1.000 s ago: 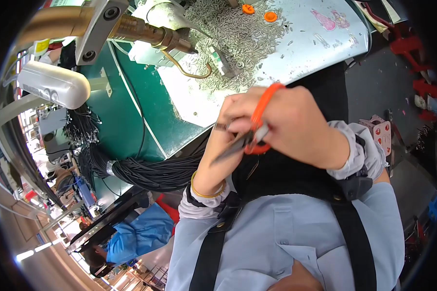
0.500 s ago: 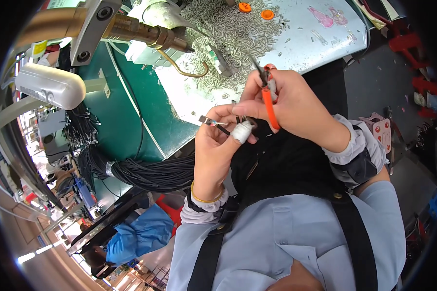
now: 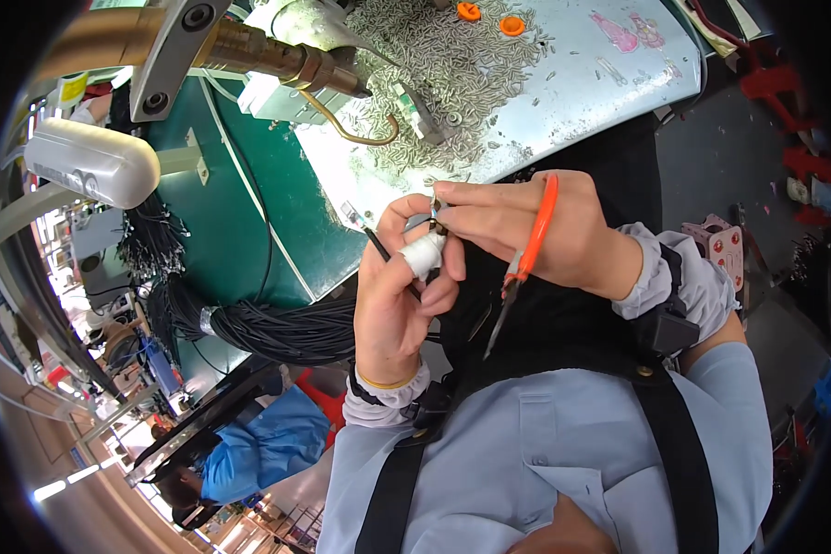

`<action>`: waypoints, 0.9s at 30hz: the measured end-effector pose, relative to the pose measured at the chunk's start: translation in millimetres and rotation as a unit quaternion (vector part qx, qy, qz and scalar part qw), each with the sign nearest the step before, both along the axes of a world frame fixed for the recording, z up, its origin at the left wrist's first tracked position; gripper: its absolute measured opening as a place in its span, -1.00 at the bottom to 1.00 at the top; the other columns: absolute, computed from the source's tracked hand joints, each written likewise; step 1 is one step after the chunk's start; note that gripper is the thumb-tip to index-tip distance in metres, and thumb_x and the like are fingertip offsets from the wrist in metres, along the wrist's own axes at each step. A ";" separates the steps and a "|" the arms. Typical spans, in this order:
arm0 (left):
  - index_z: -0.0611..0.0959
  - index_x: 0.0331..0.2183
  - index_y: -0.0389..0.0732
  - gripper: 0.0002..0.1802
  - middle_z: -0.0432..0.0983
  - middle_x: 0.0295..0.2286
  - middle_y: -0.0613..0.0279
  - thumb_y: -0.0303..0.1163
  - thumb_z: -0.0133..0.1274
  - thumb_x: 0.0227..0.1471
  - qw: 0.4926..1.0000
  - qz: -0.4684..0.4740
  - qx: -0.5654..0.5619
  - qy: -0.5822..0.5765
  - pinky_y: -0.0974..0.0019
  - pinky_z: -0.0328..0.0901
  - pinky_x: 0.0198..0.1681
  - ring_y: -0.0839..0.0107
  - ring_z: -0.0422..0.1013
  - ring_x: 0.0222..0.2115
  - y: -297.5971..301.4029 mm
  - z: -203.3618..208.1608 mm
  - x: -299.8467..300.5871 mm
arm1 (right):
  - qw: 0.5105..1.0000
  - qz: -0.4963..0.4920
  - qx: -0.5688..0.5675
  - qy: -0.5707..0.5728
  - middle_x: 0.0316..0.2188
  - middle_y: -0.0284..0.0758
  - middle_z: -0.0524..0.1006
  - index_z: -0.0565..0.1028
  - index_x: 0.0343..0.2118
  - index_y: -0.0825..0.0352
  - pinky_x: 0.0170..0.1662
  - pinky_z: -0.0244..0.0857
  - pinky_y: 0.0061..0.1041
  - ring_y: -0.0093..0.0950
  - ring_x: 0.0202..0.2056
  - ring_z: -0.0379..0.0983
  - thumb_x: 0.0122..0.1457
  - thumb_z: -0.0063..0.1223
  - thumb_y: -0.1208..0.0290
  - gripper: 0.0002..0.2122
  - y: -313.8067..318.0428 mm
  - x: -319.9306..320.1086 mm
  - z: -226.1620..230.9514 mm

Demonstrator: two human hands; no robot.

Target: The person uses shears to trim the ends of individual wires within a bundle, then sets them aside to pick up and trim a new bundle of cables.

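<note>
My left hand (image 3: 392, 300), a finger wrapped in white tape, is closed on a thin black cable (image 3: 377, 246). One cable end carries a small metal connector (image 3: 351, 215) beyond the index finger. A second small metal end with bluish wires (image 3: 434, 209) sticks up between my two hands. My right hand (image 3: 563, 231) pinches near that end with thumb and fingertips. Orange-handled scissors (image 3: 541, 226) hang from the same hand, their dark blades pointing down toward my apron. How the wires run under the fingers is hidden.
Numerous small metal pieces (image 3: 452, 74) cover the white worktop, with two orange caps (image 3: 511, 26) behind. A machine arm with a brass nozzle (image 3: 328, 76) overhangs the left. Bundled black cables (image 3: 286, 331) lie on the green bench (image 3: 222, 185). A person in blue (image 3: 268, 443) sits lower left.
The scissors have swung from pointing up and away to pointing down toward me. My right hand has turned, its fingertips now on the wire end; my left hand has shifted slightly left.
</note>
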State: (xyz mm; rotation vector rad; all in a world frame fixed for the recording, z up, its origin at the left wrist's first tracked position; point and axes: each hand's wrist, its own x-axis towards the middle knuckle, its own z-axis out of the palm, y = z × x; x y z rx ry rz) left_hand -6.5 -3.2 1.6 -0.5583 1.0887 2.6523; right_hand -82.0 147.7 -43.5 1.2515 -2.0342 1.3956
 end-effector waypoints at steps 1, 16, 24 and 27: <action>0.22 -0.16 -0.27 -0.60 0.31 -0.62 0.20 -0.59 -0.14 -0.13 1.000 0.008 -0.005 0.007 0.64 -0.11 -0.77 0.65 0.06 -0.78 -0.1 -0.2 0.0 | 0.998 0.019 -0.028 -0.044 -0.40 -0.32 0.53 0.48 -0.36 0.28 -0.69 0.15 -0.73 -0.58 -0.54 0.48 -0.15 0.13 0.59 -0.78 -0.5 0.2 -1.5; 0.42 -0.30 -0.37 -0.77 0.18 -0.69 0.39 -0.59 -0.14 -0.11 0.992 0.044 -0.119 -0.016 0.63 -0.18 -0.75 0.73 -0.02 -0.76 6.8 3.2 7.1 | 0.994 0.044 -0.047 -0.094 -0.71 -0.39 0.43 0.46 -0.36 0.40 -0.75 0.04 -0.73 -0.69 -0.77 0.26 -0.19 0.07 0.69 -0.76 2.1 8.6 -3.1; 0.43 -0.30 -0.37 -0.76 0.26 -0.64 0.34 -0.63 -0.09 -0.15 0.983 0.069 -0.170 0.013 0.63 -0.05 -0.70 0.70 0.07 -0.73 13.4 -0.1 11.1 | 0.977 0.069 -0.093 -0.179 -0.72 -0.41 0.40 0.44 -0.37 0.41 -0.73 0.02 -0.73 -0.69 -0.77 0.22 -0.19 0.04 0.71 -0.76 2.3 14.0 -2.2; 0.44 -0.31 -0.36 -0.75 0.32 -0.60 0.31 -0.66 -0.06 -0.17 0.965 0.072 -0.249 0.037 0.64 0.03 -0.64 0.69 0.15 -0.69 15.4 1.2 13.2 | 0.972 0.068 -0.091 -0.208 -0.72 -0.39 0.41 0.43 -0.38 0.42 -0.72 0.05 -0.73 -0.67 -0.76 0.24 -0.18 0.03 0.72 -0.77 3.6 18.0 1.4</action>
